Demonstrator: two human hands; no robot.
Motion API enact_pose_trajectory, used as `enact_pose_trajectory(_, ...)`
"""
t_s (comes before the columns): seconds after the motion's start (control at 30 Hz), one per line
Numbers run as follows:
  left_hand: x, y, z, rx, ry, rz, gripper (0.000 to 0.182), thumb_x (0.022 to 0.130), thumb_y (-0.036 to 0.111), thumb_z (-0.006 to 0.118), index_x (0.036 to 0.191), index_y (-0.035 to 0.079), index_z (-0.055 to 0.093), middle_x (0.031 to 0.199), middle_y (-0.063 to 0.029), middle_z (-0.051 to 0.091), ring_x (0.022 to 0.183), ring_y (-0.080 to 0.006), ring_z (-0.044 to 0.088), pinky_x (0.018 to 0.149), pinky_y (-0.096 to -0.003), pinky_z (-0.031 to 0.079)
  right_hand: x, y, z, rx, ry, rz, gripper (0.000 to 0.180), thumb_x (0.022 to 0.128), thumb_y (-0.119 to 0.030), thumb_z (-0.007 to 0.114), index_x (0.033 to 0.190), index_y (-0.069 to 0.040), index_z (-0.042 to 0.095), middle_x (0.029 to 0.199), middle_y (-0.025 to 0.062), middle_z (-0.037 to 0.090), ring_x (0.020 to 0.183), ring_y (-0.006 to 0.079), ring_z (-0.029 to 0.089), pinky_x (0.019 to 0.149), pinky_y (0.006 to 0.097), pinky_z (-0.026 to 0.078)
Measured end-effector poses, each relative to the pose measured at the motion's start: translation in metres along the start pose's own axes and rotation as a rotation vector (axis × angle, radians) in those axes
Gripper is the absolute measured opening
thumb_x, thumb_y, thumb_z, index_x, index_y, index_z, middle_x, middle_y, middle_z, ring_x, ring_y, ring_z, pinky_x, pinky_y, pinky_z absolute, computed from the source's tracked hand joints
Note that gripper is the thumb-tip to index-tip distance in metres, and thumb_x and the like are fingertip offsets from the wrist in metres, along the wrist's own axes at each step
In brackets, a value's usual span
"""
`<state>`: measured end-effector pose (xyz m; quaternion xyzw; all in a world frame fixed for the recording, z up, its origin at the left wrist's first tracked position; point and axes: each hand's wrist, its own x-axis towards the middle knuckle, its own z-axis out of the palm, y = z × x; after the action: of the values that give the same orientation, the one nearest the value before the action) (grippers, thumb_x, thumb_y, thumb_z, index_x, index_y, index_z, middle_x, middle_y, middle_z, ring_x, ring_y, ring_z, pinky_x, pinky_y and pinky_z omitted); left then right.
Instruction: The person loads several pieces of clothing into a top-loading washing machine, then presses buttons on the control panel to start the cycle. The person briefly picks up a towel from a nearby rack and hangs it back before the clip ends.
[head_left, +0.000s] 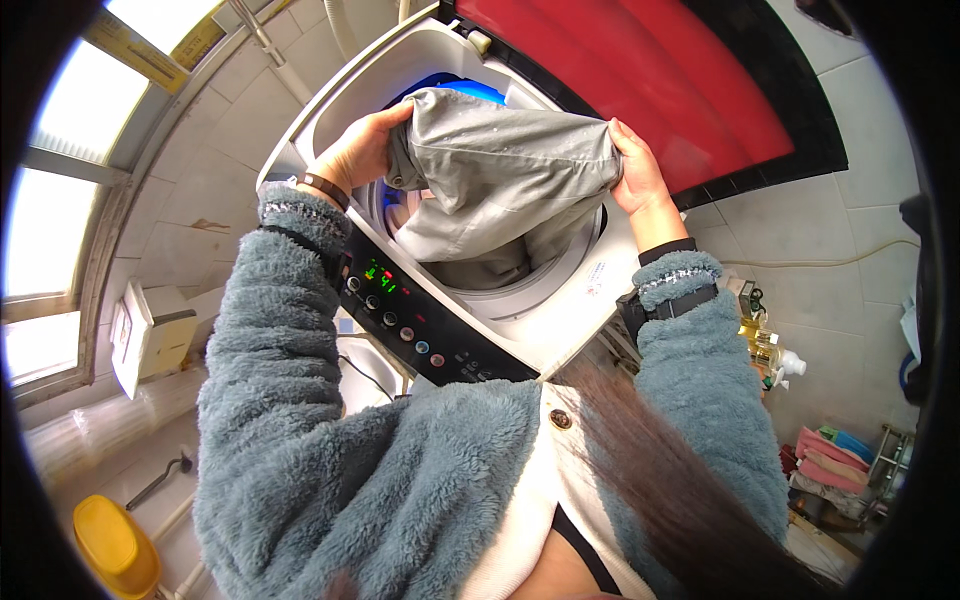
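A grey cloth garment (510, 165) is stretched between my two hands over the open drum of a top-loading washing machine (570, 330). My left hand (360, 154) grips its upper left corner, near a small round button or eyelet. My right hand (637, 165) pinches its upper right corner. The garment's lower folds hang down into the drum opening, so most of the drum's inside is hidden. A bit of pale pinkish cloth shows at the opening's left side. The control panel (420, 322) faces me with lit green digits and a row of round buttons.
The raised red lid (637, 67) with a black frame stands behind the drum. Left are a window (52, 232), a white wall box (157, 330) and a yellow plastic container (116, 544). On the right are bottles (772, 356) and folded cloths (832, 461). A white basin (367, 367) sits below the panel.
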<state>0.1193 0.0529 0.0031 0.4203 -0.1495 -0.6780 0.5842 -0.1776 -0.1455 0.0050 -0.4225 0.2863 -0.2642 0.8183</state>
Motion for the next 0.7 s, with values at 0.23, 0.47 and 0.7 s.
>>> enact_pose_trajectory(0.23,-0.007,0.002,0.004,-0.031,-0.007,-0.028,0.042,0.094,0.033,0.047,0.125,0.004,0.050,0.124,-0.0091,0.057,0.112,-0.0236,0.054,0.101,-0.0414,0.039,-0.001,0.000,0.001,-0.007,0.012,-0.014,0.025,0.097,-0.027,0.047,0.102,-0.006,0.059,0.100,0.0059,0.064,0.093,0.0162,0.061,0.084,0.0321,0.048)
enact_pose_trajectory(0.47,-0.003,0.003,0.008,0.113,0.069,0.045,0.038,0.095,0.022,0.042,0.128,0.006,0.048,0.123,-0.0091,0.056,0.109,-0.0208,0.055,0.098,-0.0386,0.042,0.005,0.004,0.000,0.034,0.077,0.035,0.024,0.097,-0.024,0.048,0.102,-0.003,0.059,0.099,0.0085,0.064,0.091,0.0189,0.062,0.083,0.0348,0.049)
enact_pose_trajectory(0.7,0.007,-0.004,0.021,0.739,-0.043,0.112,0.038,0.089,0.022,0.054,0.123,0.005,0.053,0.116,-0.0095,0.057,0.103,-0.0184,0.057,0.092,-0.0332,0.045,0.013,0.013,-0.001,0.030,0.140,0.088,0.029,0.096,-0.028,0.048,0.106,-0.002,0.059,0.105,0.0108,0.064,0.096,0.0225,0.061,0.089,0.0379,0.047)
